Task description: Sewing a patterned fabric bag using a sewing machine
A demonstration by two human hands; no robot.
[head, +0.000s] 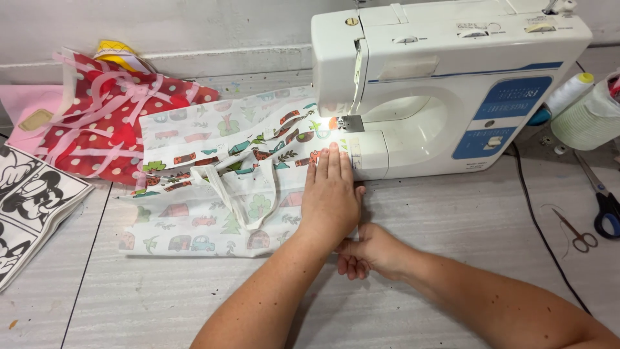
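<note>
**Printed fabric held at the needle of a sewing machine**

At frame centre, the left hand (330, 194) lies flat, fingers straight and together, pressing the printed fabric piece (213, 174) against the bed of the white sewing machine (439, 84), fingertips just beside the presser foot (352, 124). The right hand (369, 253), lower centre, curls loosely at the cloth's near edge; whether it pinches the cloth cannot be told. Judged from this, the fabric is positioned; no finished seam is discernible. Scissors (606, 210) lie at far right.
</note>
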